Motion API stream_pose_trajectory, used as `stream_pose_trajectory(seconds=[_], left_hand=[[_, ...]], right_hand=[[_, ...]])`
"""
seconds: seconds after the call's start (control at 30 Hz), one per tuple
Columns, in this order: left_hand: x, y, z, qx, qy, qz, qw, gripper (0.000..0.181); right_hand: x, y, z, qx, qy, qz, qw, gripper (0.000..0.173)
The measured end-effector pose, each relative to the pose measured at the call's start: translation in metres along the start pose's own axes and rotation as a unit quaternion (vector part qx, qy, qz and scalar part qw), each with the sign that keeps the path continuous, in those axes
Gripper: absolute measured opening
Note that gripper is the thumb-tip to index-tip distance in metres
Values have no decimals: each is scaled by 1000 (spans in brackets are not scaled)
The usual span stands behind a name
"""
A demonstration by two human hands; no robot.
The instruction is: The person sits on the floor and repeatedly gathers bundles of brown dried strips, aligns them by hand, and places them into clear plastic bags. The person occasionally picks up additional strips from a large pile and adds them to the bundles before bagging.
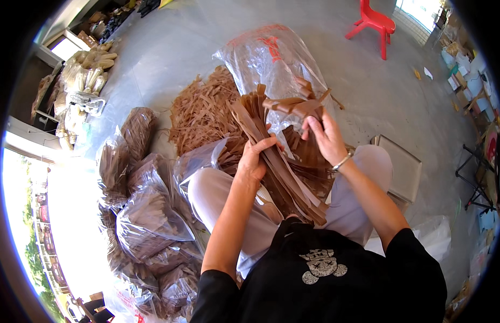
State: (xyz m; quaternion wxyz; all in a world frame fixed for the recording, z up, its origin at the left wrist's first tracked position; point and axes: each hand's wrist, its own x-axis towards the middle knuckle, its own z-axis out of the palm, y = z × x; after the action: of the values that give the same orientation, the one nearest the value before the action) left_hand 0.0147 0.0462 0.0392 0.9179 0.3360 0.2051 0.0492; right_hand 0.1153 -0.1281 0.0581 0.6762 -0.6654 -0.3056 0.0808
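My left hand point(253, 158) is closed around a thick bundle of long, flat brown strips point(292, 185), which runs from above my knuckles down to my lap. My right hand point(324, 137) pinches a few loose brown strips point(292, 106) that curl out to the left, just right of the bundle's top end. The exact material of the strips is hard to tell; they look like dried leaf. Beneath my hands, more dark brown strips point(306, 161) lie between my knees. Beyond them a heap of short brown scraps point(205, 113) spreads over the floor.
A clear plastic bag point(270, 56) with red print lies ahead. To the left pile up plastic bags of brown strips point(153, 218). A shallow metal tray point(399, 167) rests by my right knee. Farther off stand a red plastic chair point(375, 22) and wrapped pale bundles point(84, 84).
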Motion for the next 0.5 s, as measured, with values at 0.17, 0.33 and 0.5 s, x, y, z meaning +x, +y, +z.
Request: stream_pose_trajectory(seconds=[0.17, 0.33, 0.5], left_hand=[[-2, 5, 1, -42, -19, 20, 999, 62], [-4, 11, 2, -58, -16, 33, 998, 59], [-11, 7, -6, 1, 55, 47, 997, 21]], right_hand=[[22, -22, -28, -17, 45, -39, 998, 15], [33, -27, -51, 27, 174, -136, 975, 18], [32, -65, -61, 27, 79, -55, 995, 36]])
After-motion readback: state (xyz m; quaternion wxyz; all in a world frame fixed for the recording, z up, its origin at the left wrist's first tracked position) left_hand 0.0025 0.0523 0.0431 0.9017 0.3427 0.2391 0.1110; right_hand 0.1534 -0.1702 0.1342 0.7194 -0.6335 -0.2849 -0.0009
